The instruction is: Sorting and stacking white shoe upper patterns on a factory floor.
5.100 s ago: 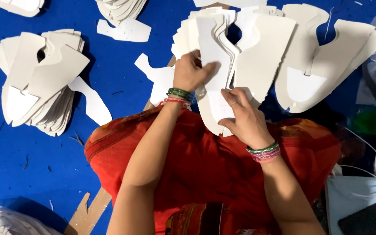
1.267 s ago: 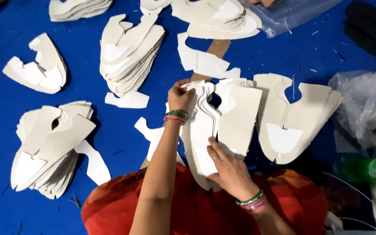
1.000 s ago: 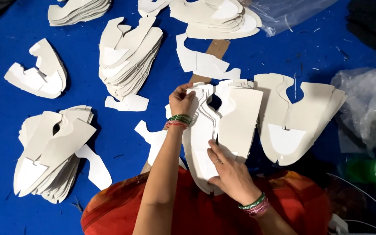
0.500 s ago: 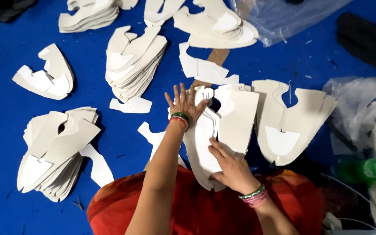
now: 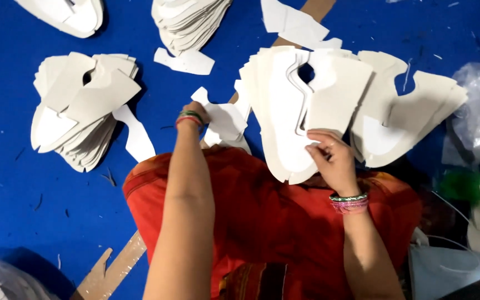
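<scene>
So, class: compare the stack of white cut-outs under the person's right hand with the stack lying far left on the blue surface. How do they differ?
The stack under the right hand is gripped at its lower edge by the right hand; the far-left stack lies untouched. The held stack overlaps the orange cloth; the left one rests wholly on the blue surface. The left stack is more fanned out. Both are white, similarly shaped flat pieces.

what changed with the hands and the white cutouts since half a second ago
The left hand let go of the top of the middle stack and dropped left onto a loose white piece. The right hand stayed pinching that stack's lower edge; the other piles on the blue sheet lie as before.
</scene>
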